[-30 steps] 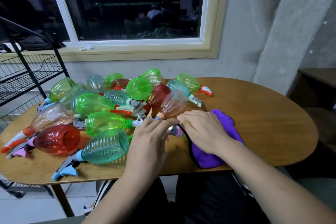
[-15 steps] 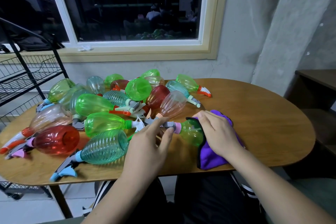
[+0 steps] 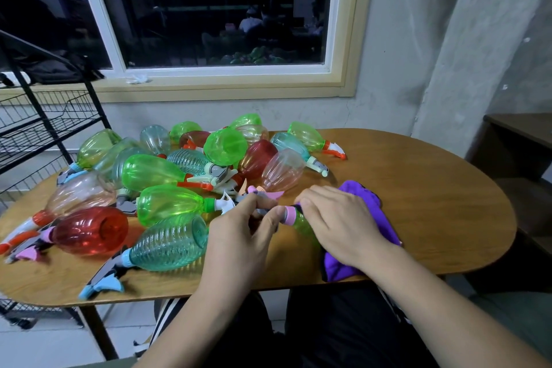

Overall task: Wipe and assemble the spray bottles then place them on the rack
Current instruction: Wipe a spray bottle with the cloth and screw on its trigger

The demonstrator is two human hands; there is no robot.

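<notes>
Head view: the left hand (image 3: 239,236) has its grip pinched, thumb against fingers, on the grey-and-pink spray head (image 3: 264,203), with the thumb tip at the pink collar (image 3: 289,215). The right hand (image 3: 337,224) has its grip curled over the green bottle (image 3: 303,225), with the purple cloth (image 3: 370,209) under the palm. That bottle lies on its side near the counter's (image 3: 433,203) front edge. I judge the head is being seated: steady the body through the cloth and turn the head square to the neck so the thread does not cross. The pile of bottles (image 3: 155,172) just beyond is see-through and shows no liquid. A wire rack (image 3: 44,128) stands at the counter's left end.
</notes>
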